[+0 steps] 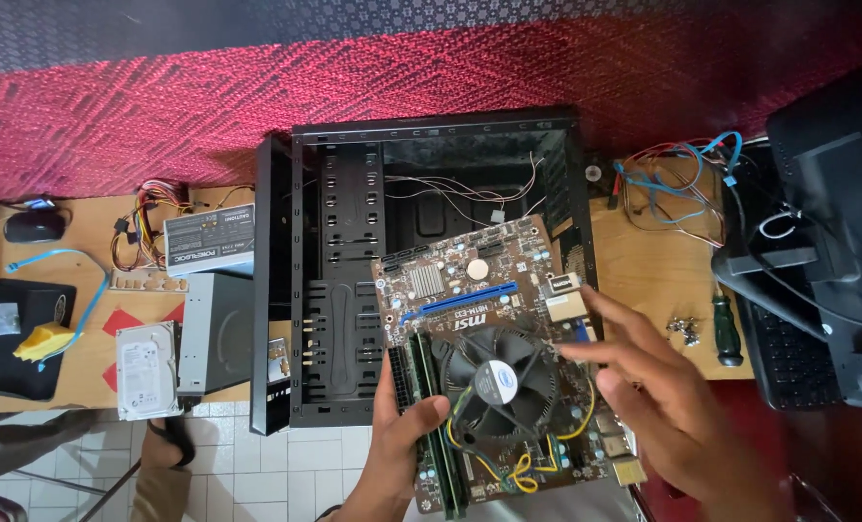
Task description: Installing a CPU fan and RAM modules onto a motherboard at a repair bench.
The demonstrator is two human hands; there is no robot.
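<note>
Holding a brown motherboard [479, 338] just above the open black computer case [421, 261] on the desk [644, 271], a person kept it level by its edges. The left hand [397, 449] had its fingers [429, 411] closed on the board's near-left edge. The right hand [668, 406] hovered at the board's right edge, fingers [610, 319] spread loosely; whether they touched was unclear.

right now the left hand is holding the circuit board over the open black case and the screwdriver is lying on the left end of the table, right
Not quite. The head view shows the screwdriver on the right end of the table, beside some screws. The left hand does hold the circuit board over the open black case.
</note>
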